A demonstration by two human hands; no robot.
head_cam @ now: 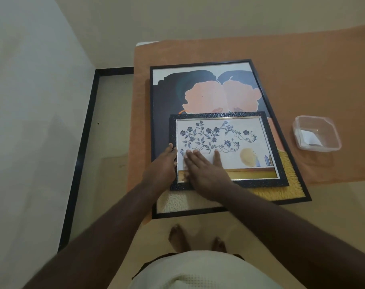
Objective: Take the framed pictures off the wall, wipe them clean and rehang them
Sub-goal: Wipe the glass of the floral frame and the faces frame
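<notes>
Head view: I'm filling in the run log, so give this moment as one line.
stage: wiping | small floral frame lies on large frame | left hand steadies its edge | right hand presses white wipe on glass

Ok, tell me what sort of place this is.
Probably a room in a home. A table under an orange cloth stands near plain painted walls, on a tiled floor with dark skirting, and the person stands there on bare feet.

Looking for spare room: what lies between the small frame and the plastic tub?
Head view: a strip of the big picture, then bare orange cloth up to the tub.
</notes>
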